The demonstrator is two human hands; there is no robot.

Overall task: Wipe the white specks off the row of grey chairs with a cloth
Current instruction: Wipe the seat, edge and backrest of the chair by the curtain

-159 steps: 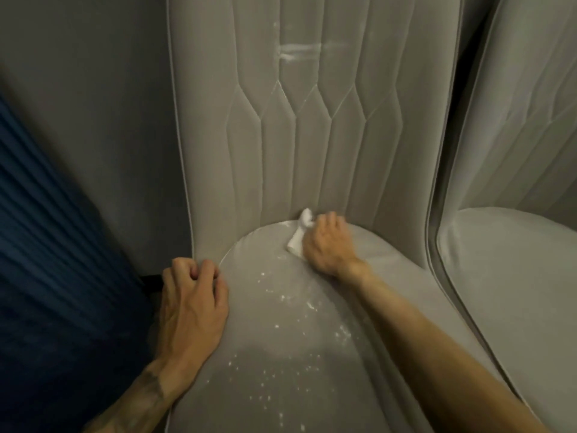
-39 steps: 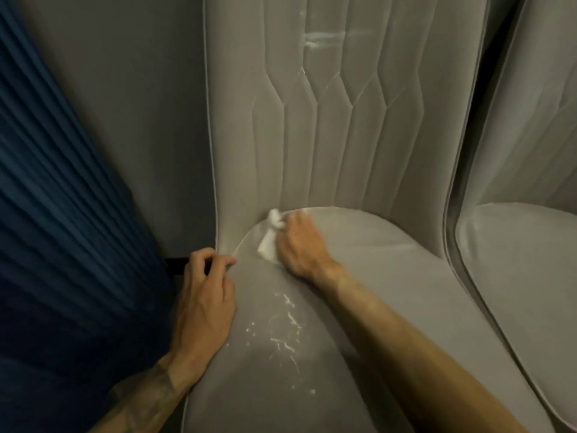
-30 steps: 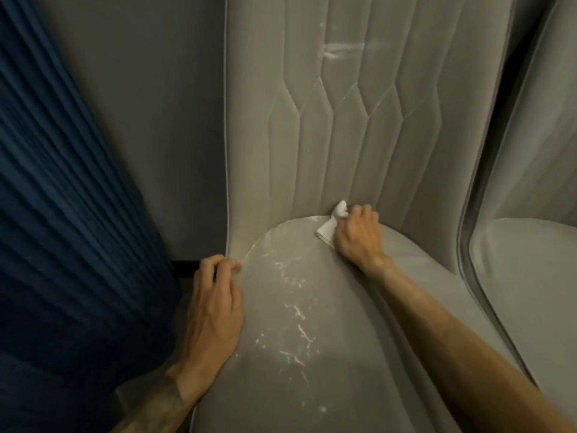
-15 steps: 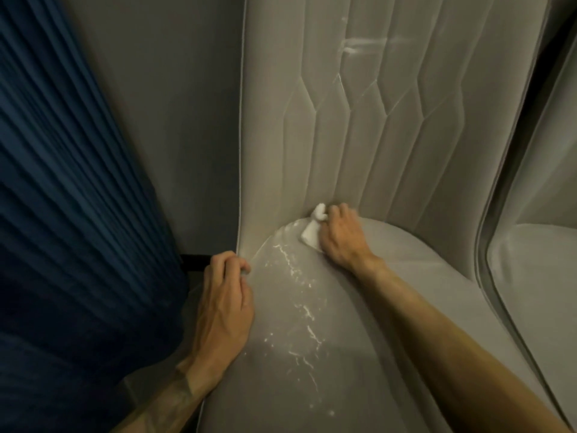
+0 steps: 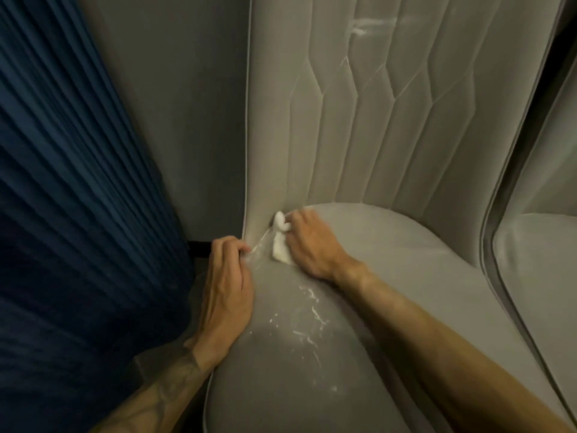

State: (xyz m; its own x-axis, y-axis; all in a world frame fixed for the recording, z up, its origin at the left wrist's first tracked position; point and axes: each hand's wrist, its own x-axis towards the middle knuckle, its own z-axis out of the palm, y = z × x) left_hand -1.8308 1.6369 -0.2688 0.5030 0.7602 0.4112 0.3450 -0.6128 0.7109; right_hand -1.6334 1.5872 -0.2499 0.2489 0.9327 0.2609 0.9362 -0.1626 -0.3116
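A: Head view, first entry: the seating?

B: One grey chair [image 5: 406,189], short-pile, velvety upholstery. Seat [image 5: 406,276]: rounded, smooth, piped edge. Backrest [image 5: 359,135]: upright, stitched into long vertical channels with angled, hexagon-like joins, and pale piping down its left side.

A: Soiling?

B: White specks [image 5: 307,323] and thin streaks, scattered on the middle of the seat, nearer the camera than both hands. One pale smear [image 5: 359,28] high on the backrest.

A: The cloth?

B: Cloth [image 5: 280,242]: small, white, a crumpled wad. It lies in the rear left corner of the seat, where the seat meets the backrest.

A: Hands?

B: Right hand [image 5: 312,245]: fingers curled down over the cloth, clamping it against the seat. Its fingertips are hidden. Left hand [image 5: 226,292]: fingers hooked over the seat's left edge just beside the cloth, gripping the upholstery. Its forearm [image 5: 162,392] is tattooed, the design too dim to make out.

A: Surroundings?

B: Second chair [image 5: 537,276] at right, same grey fabric, cut off by the frame, with a dark gap between it and the first. Blue pleated fabric [image 5: 78,182] at left, ribbed, deep navy; whether curtain or panel, cannot tell. Plain grey wall [image 5: 187,104] behind. A short dark bar [image 5: 199,246] beside the left fingertips, mostly hidden, not identifiable.
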